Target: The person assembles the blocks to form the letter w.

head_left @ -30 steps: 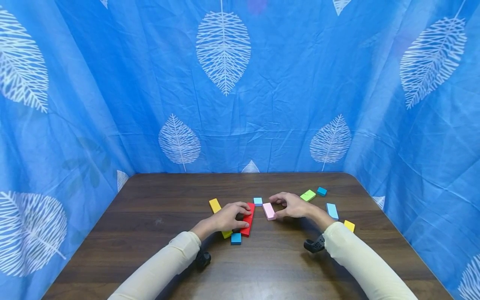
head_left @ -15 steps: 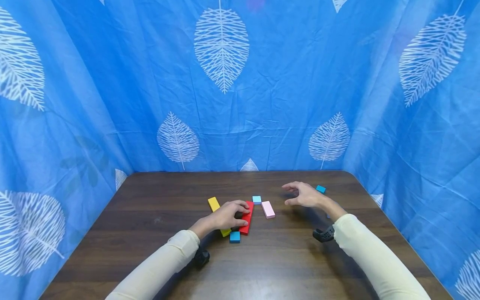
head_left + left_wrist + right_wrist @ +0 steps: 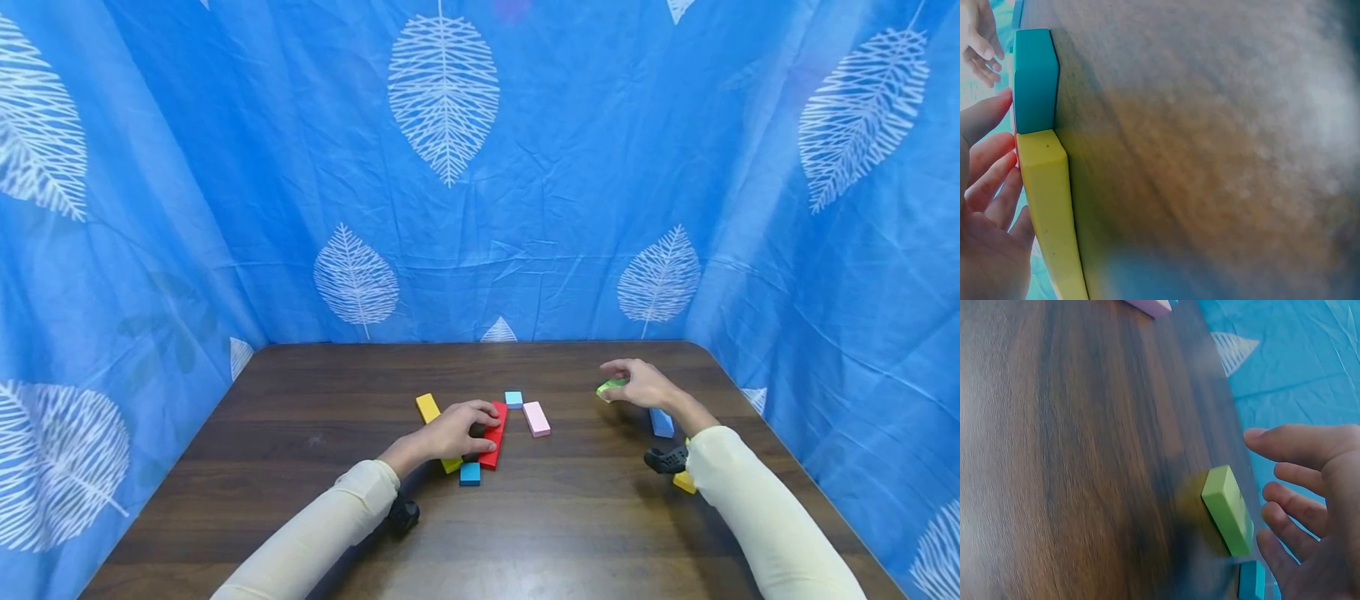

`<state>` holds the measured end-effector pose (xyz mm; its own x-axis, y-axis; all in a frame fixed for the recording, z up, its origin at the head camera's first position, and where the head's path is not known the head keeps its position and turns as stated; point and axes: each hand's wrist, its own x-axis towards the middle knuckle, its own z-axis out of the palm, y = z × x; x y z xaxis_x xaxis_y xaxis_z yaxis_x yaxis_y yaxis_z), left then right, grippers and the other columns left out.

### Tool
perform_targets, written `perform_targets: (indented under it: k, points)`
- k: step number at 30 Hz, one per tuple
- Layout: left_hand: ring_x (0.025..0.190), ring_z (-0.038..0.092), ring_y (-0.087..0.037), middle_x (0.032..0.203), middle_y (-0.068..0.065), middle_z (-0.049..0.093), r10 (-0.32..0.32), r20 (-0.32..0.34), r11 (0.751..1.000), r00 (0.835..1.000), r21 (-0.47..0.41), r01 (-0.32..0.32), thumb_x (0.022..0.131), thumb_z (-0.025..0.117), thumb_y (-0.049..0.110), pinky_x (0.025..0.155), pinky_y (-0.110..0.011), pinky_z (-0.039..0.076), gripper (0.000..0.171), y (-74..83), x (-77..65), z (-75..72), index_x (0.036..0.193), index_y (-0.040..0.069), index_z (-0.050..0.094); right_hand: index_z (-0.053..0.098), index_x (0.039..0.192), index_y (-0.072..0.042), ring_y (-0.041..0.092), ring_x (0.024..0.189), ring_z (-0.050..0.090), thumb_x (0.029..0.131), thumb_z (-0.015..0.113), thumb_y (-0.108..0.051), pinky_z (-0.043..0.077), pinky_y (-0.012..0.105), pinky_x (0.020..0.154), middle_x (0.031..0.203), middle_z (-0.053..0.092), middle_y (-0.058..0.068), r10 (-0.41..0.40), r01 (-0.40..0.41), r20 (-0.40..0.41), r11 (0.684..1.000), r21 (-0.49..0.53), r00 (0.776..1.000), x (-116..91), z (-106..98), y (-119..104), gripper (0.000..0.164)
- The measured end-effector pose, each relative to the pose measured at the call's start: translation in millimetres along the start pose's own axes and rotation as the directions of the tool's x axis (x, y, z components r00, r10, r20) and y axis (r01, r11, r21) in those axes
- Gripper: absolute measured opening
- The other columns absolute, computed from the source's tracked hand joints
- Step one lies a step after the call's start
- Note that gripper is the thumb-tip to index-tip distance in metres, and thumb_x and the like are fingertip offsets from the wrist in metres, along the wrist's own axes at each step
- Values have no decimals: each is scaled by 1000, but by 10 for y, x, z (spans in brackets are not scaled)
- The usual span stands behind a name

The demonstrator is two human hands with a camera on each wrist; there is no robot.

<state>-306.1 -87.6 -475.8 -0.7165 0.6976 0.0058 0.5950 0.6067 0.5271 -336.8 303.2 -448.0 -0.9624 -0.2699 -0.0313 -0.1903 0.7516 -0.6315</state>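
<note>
A wide strip of bare table [image 3: 577, 492] is left open between the left hand [image 3: 457, 431] and the right hand [image 3: 647, 387]. Close to the left hand's fingertips the way is crowded by the red block [image 3: 495, 437], with the pink block [image 3: 536, 418] and a small light-blue block [image 3: 513, 399] just beyond. Under the left palm a yellow block [image 3: 1050, 212] and a teal block [image 3: 1034, 80] are butted end to end. Just ahead of the right hand's fingers the green block [image 3: 1229, 509] lies; behind that wrist, a blue block [image 3: 662, 422] is passed closely.
</note>
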Motion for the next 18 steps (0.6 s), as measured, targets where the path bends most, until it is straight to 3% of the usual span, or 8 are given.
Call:
perform_targets:
  k: [11,18]
  points:
    - [131,52,-26,142,-6,58,-7,-9,1000,1000,-1,7,95,78,25,111,-43,43,43,3,10,10,133,5,70,56,138,13,45,116,57,91,80,-26,51,53,89,131,58,33,54,-62,-97,995,-79,994,18,85,210,65]
    - [131,52,-27,142,-7,57,-2,-10,1000,1000,-3,2,96,78,24,112,-44,43,43,8,1,4,134,5,70,62,129,12,43,113,53,90,82,-36,47,55,89,129,55,33,52,-81,-196,986,-146,979,54,177,258,65]
